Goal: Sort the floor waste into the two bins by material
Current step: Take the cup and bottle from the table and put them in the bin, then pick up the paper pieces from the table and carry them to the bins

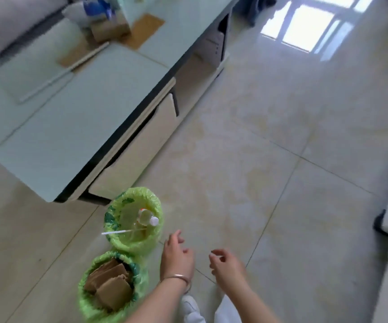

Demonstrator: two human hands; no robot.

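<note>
Head view: 2 green-lined bins on tile floor, touching. Far bin (134, 215) holds 2 clear plastic bottles (146, 216) w/ white caps + 1 white stick (118, 232) across rim. Near bin (109, 283) holds several cardboard pieces (111, 285); count unclear. No readable labels. Left hand (176, 257), bangle (176, 277) on wrist, just right of bins, fingers loose, holding nothing. Right hand (225, 264) further right, loosely curled, empty.
</note>
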